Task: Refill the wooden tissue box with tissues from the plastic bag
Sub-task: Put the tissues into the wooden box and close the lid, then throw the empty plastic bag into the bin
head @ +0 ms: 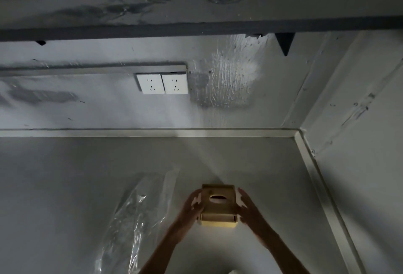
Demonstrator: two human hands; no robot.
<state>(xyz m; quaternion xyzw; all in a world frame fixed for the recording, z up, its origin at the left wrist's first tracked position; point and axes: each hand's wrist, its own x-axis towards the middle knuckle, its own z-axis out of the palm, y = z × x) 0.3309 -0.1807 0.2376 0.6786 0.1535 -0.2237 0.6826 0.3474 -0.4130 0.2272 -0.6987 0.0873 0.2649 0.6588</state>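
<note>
A small wooden tissue box (218, 205) with an oval slot in its top sits low in the middle of the grey table (65, 175). My left hand (193, 208) grips its left side and my right hand (247, 208) grips its right side. To the left of the box a long clear plastic bag (135, 219) lies flat on the table, running from the middle toward the bottom edge. Its contents are hard to make out in the dim light.
The table ends at a raised pale rim (316, 175) along the back and right side, meeting the walls. Two white wall sockets (163, 83) sit on the back wall above. A dark shelf (196, 27) runs across higher up.
</note>
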